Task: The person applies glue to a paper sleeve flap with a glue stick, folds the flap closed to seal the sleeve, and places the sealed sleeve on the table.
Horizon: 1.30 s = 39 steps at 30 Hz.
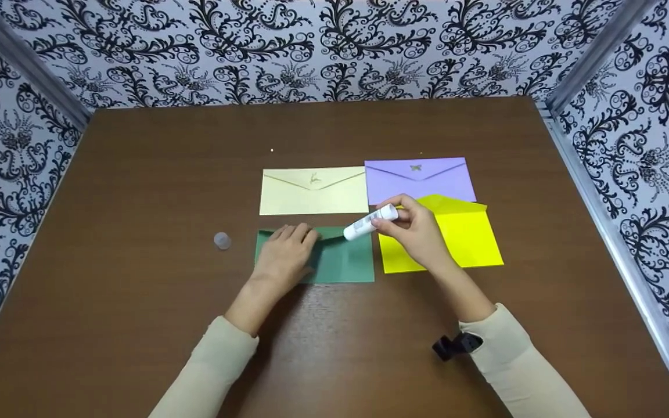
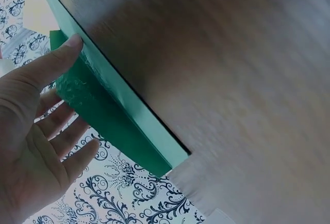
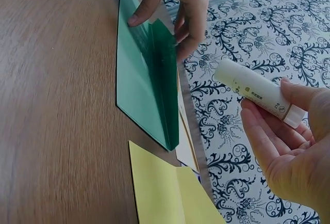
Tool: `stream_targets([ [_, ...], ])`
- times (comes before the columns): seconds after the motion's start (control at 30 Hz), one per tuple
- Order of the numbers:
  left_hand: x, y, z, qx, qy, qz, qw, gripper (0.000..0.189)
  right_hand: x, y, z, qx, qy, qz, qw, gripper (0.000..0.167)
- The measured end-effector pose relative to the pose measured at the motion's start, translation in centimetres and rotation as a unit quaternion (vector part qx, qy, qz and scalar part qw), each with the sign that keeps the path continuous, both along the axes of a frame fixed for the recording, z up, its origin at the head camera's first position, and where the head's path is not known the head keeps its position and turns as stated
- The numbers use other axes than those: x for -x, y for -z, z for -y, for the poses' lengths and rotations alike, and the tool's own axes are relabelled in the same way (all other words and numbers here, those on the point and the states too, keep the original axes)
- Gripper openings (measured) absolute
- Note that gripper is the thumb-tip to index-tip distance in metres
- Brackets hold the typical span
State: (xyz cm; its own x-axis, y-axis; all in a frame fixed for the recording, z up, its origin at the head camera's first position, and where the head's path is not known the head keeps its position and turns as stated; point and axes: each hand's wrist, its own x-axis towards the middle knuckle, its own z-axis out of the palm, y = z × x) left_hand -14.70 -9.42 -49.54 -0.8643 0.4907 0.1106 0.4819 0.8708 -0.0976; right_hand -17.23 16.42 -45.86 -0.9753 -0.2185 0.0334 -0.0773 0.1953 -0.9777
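A green envelope (image 1: 343, 261) lies on the table with its flap raised. My left hand (image 1: 285, 255) holds it at the flap: the thumb (image 2: 64, 59) presses the body while the fingers are behind the flap. Wet-looking streaks mark the flap (image 2: 98, 105) in the left wrist view. My right hand (image 1: 418, 232) grips a white glue stick (image 3: 252, 91) between thumb and fingers, above the gap between the green envelope and a yellow envelope (image 1: 468, 238). The stick's uncapped end points toward the green envelope's right part, apart from it in the right wrist view.
Behind the green envelope lie a closed cream envelope (image 1: 311, 200) and a closed purple envelope (image 1: 418, 183), each with a small gold motif. A translucent round cap (image 1: 222, 241) sits to the left. Patterned panels (image 1: 311, 52) border the brown table (image 1: 154, 191).
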Motion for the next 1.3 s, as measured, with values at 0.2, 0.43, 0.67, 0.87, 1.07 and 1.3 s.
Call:
stream_targets([
  [0.2,-0.1,0.1,0.1,-0.016,0.004,0.020,0.9997,0.050,-0.1,0.1,-0.1,-0.005,0.005,0.009,0.9999,0.029],
  [0.43,-0.1,0.4,0.2,-0.042,-0.006,0.048,0.9979,0.039,-0.2,0.0,-0.1,0.007,0.000,0.004,1.0000,0.028],
  [0.67,-0.8,-0.6,0.2,-0.031,-0.020,0.163,0.9859,0.051,-0.1,0.1,-0.2,0.004,0.000,0.000,1.0000,0.027],
  [0.87,-1.9,-1.2,0.3,-0.005,-0.023,0.280,0.9598,0.092,-0.2,0.1,-0.3,0.004,0.000,0.001,1.0000,0.028],
  [1.07,-2.3,-1.0,-0.2,0.059,-0.035,0.283,0.9568,0.114,-0.3,0.0,-0.6,0.000,0.001,0.004,1.0000,0.029],
  [1.3,-2.2,-0.7,0.3,0.034,-0.026,0.271,0.9615,0.112,-0.3,0.1,-1.2,0.008,0.005,0.010,0.9999,0.030],
])
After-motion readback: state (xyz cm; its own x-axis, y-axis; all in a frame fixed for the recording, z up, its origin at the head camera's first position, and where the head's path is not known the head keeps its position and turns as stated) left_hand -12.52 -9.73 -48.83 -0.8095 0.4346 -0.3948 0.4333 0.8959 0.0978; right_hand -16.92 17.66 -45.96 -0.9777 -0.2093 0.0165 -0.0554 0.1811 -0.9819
